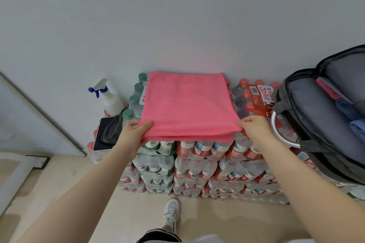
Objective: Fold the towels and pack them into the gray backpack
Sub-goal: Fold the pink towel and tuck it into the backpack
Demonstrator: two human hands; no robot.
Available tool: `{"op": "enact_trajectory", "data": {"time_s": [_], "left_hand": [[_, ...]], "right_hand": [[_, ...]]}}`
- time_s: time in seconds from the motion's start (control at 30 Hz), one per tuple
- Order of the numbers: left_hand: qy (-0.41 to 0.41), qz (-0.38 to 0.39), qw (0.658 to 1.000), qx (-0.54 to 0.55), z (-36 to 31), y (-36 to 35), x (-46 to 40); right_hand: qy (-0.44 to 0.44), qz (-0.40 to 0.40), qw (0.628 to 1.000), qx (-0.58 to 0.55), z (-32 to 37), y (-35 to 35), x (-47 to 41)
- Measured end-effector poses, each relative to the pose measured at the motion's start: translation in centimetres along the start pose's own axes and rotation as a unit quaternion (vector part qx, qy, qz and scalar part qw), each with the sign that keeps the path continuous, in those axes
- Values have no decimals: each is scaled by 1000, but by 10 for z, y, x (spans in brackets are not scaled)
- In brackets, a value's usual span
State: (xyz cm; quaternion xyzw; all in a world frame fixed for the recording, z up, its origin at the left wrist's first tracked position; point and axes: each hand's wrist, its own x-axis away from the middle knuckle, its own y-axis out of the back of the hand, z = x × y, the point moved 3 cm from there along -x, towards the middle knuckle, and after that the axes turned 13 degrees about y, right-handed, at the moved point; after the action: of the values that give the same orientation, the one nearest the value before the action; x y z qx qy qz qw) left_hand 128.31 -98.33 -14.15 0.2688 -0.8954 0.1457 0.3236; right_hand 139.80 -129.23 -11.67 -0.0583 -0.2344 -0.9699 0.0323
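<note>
A pink towel (187,104), folded in half, lies flat on top of stacked packs of water bottles. My left hand (134,132) pinches its near left corner. My right hand (254,128) pinches its near right corner, both layers held together. The gray backpack (316,104) stands open at the right on the bottle packs. Inside it I see a folded pink towel (327,89) and folded blue towels (353,116).
A white spray bottle (110,98) stands at the left by the wall. A phone (103,134) and a dark cloth (112,130) lie beside it. Bottle packs (197,167) form the work surface above a beige floor. My shoe (171,213) is below.
</note>
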Motion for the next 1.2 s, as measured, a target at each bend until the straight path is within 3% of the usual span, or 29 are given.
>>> {"op": "enact_trajectory", "data": {"time_s": [0.17,0.47,0.63,0.77,0.97,1.13,1.2], "left_hand": [[35,-3,999,-35,13,1,0],[64,23,995,73,15,-6,12],[69,29,992,97,15,-6,18],[23,29,997,66,12,-3,25],[-46,-30,998,11,13,1,40],[-68,41,997,8,8,-2,65],[-86,68,993,-50,4,1,72]], "right_hand": [[-8,-4,999,37,-19,-16,7],[-128,37,972,-192,-25,-34,24],[-143,49,955,-254,-12,-36,33],[-115,66,914,-384,-6,-29,42],[-48,17,913,-405,-4,-10,54],[50,14,913,-406,2,5,67],[46,24,906,-420,6,10,69]]}}
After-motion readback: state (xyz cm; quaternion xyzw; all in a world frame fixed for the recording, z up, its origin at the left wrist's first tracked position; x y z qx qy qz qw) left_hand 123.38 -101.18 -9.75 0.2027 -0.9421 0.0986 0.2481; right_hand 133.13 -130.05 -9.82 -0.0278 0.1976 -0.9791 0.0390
